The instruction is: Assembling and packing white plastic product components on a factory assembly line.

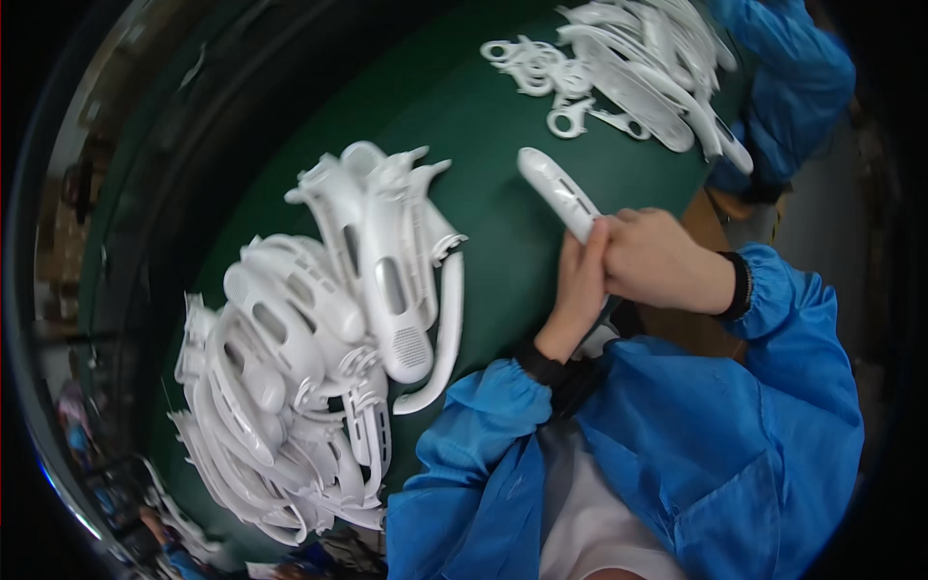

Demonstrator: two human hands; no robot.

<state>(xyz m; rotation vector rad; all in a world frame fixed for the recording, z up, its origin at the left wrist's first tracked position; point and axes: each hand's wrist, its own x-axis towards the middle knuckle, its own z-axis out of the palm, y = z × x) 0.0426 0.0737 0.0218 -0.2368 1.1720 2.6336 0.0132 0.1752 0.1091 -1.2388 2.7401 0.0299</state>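
**Green counter [493,198], one long white part [556,188] held near its edge**

The right hand [657,256], in a blue sleeve [797,309], has its fingers curled and clamped on the part's lower end. The left hand [578,285] meets it there, but overlap and slight blur hide its fingers' grip, so I cannot tell whether they close on it. The part slants up and left, its slotted face showing. To the left lies a large heap of white casings [290,358]. Farther off, ring-ended white pieces [565,82] lie beside a second white pile [643,72], near another person in blue [797,87].

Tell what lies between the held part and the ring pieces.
In the head view, only green tabletop shows between the held part and ring pieces.
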